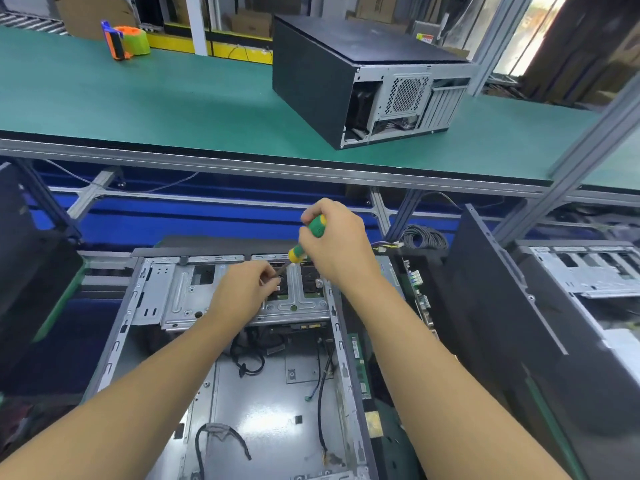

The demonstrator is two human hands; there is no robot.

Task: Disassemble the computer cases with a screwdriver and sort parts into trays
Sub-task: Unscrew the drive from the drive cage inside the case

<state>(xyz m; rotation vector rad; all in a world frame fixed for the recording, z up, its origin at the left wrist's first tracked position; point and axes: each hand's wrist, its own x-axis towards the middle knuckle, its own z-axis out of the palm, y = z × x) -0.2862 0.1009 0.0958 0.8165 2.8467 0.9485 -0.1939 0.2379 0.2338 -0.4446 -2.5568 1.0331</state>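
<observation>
At upper left, an orange-and-green tape dispenser [126, 43] stands on the matte green bench surface [173, 98], which is edged with a grey aluminium rail. Below it, in the foreground, lies the open computer case [249, 393], a box of bare grey sheet steel with loose black cables across its floor. Across the case's far end sits the drive cage [173, 292], a stamped, slotted plate of bright metal. The left hand [242, 289] rests over this cage, fingertips drawn together in a pinch around the lower end of the screwdriver [310, 239] shaft; whether a screw lies between them cannot be told. The screwdriver's handle is banded green and yellow and tilts up to the right. The right hand [337, 244] grips that handle, fingers wrapped round it. On the bench beyond stands a closed case [346, 74], rectangular, with textured black panels and a perforated steel rear. Right of the hands are a grey cable coil [424, 237], a flat black side panel [502, 306] standing on edge, and a further steel chassis [588, 271].
</observation>
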